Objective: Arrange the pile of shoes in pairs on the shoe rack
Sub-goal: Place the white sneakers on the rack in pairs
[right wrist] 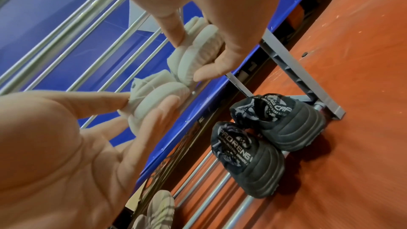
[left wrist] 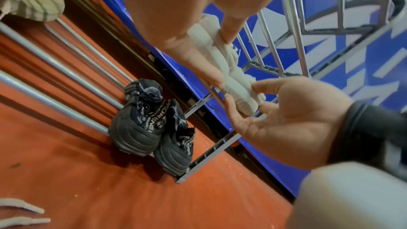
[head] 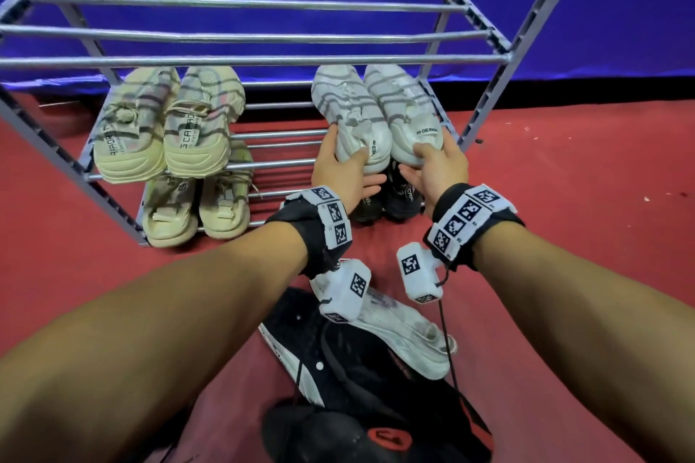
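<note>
Both hands' fingers [head: 331,139] clamp white sneakers' heels [head: 380,152], half hiding the black pair [head: 391,199] beneath.

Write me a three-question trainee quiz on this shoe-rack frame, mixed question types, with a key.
1. True or false: the black sneaker pair sits on the tier below the white grey-striped sneaker pair.
2. Which hand holds the heel of the white sneaker nearer the grey metal shoe rack's right post?
A. left hand
B. right hand
3. Fill in: the beige striped sneaker pair sits on the rack's ____ side.

Key: 1 true; 2 B; 3 left.
</note>
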`<state>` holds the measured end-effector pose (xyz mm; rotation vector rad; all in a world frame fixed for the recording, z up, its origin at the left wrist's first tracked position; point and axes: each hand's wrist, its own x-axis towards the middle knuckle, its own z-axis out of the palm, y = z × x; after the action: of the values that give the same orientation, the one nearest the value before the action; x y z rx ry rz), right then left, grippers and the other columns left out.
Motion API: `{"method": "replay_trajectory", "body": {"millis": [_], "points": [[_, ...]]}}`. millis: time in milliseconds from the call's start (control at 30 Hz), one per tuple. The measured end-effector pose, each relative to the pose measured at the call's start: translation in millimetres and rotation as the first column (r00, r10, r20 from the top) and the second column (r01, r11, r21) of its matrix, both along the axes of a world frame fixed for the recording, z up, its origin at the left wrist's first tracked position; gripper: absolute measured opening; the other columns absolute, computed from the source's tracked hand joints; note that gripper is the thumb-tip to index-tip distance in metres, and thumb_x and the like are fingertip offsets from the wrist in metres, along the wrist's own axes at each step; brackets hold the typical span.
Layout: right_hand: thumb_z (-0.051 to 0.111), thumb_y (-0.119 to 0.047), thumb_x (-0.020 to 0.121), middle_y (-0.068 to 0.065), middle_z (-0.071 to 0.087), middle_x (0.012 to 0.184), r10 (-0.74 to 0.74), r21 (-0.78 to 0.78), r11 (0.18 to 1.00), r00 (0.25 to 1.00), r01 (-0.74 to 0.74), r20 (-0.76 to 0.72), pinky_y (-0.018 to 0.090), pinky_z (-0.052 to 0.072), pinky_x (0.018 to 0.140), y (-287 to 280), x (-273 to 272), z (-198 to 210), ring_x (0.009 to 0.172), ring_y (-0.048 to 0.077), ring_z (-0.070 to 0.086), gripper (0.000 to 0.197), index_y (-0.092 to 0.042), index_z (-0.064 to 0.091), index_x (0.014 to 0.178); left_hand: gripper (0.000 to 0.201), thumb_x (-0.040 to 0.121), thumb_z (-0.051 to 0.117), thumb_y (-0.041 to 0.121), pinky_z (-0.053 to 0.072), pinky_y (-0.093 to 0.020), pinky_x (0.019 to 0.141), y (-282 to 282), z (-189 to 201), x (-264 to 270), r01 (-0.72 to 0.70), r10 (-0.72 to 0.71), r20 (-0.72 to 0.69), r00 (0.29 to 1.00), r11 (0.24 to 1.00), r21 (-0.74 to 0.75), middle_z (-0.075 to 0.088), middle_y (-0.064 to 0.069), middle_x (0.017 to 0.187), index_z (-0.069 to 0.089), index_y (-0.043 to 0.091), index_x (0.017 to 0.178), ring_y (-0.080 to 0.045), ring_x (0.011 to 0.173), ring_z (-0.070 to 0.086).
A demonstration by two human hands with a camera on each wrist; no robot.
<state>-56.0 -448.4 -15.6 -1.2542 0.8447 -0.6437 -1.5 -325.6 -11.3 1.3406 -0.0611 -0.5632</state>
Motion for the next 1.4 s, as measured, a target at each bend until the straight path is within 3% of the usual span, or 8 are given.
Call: {"method": "replay_trajectory", "body": {"millis": [367,467,600,800,933,1100,1267,1400], "points": [[0.053,-0.011,0.092,0.004,0.068,0.120,-0.024,-0.094,0.995,0.999,0.021,-0.028,0.024,0.058,0.066,-17,-6,-7,0.100,0.024,0.072,0.049,-0.029,0.055,0.138,0.066,0.102,0.052,0.016,0.060,-0.026,0.056,-17,0,-1,0.097,-0.097,0.022,0.995,0.995,0.001,0.062,-0.014,0.132,0.021,0.034,0.157,-0.019,0.070,0.075],[0.055,-0.017,0.097,0.006,0.069,0.118,-0.007,-0.140,0.990,0.999,0.002,-0.034,0.024,0.056,0.063,-18,-9,-9,0.090,0.025,0.074,0.045,-0.034,0.047,0.137,0.064,0.103,0.050,0.020,0.062,-0.027,0.061,-18,-1,-3,0.106,-0.106,0.016,0.994,0.994,0.000,0.065,-0.010,0.128,0.019,0.036,0.157,-0.019,0.072,0.074],[0.063,-0.034,0.094,0.001,0.066,0.125,-0.023,-0.254,0.967,0.995,-0.003,-0.099,0.024,0.056,0.058,-17,-9,-12,0.071,0.014,0.075,0.066,-0.032,0.032,0.152,0.065,0.103,0.050,0.023,0.063,-0.031,0.067,-23,-1,-8,0.105,-0.105,0.021,0.994,0.994,0.004,0.065,-0.008,0.125,0.015,0.037,0.157,-0.022,0.081,0.075],[0.060,-0.038,0.096,-0.003,0.061,0.129,-0.033,-0.290,0.957,0.982,-0.022,-0.186,0.029,0.061,0.060,-15,-12,-7,0.063,0.005,0.073,0.069,-0.032,0.027,0.155,0.063,0.102,0.051,0.032,0.060,-0.030,0.059,-22,-1,-8,0.119,-0.122,0.048,0.991,0.991,0.062,0.063,-0.006,0.132,0.017,0.043,0.154,-0.023,0.080,0.076],[0.060,-0.045,0.091,-0.003,0.057,0.137,-0.005,-0.333,0.939,0.966,-0.085,-0.260,0.031,0.063,0.065,-7,-22,-9,0.074,0.019,0.076,0.078,-0.045,0.015,0.155,0.066,0.100,0.052,0.039,0.059,-0.028,0.057,-13,-3,-5,0.149,-0.156,0.062,0.986,0.983,0.108,0.061,-0.004,0.136,0.015,0.044,0.154,-0.020,0.077,0.075],[0.060,-0.060,0.072,-0.002,0.053,0.142,-0.013,-0.390,0.913,0.945,-0.122,-0.327,0.046,0.057,0.094,-3,-22,-12,0.103,0.030,0.071,0.092,-0.053,0.011,0.150,0.063,0.097,0.058,0.040,0.059,-0.029,0.057,-6,-7,-2,0.097,-0.114,0.104,0.988,0.982,0.162,0.064,-0.004,0.129,0.026,0.040,0.152,-0.019,0.074,0.075],[0.057,-0.044,0.085,0.002,0.059,0.112,-0.126,-0.483,0.873,0.928,-0.065,-0.351,0.039,0.053,0.088,16,-24,-7,0.093,0.029,0.066,0.079,-0.040,0.018,0.153,0.062,0.096,0.056,0.042,0.061,-0.032,0.059,0,-6,-2,0.093,-0.123,0.130,0.984,0.972,0.214,0.064,-0.002,0.130,0.028,0.043,0.152,-0.021,0.076,0.075],[0.056,-0.041,0.089,0.016,0.062,0.117,-0.198,-0.585,0.807,0.900,-0.074,-0.388,0.039,0.047,0.086,47,-24,-2,0.104,0.037,0.061,0.063,-0.034,0.030,0.145,0.063,0.094,0.057,0.041,0.063,-0.043,0.069,15,-6,-5,0.104,-0.199,0.247,0.948,0.930,0.352,0.070,0.000,0.107,0.029,0.047,0.150,-0.023,0.077,0.074]]}}
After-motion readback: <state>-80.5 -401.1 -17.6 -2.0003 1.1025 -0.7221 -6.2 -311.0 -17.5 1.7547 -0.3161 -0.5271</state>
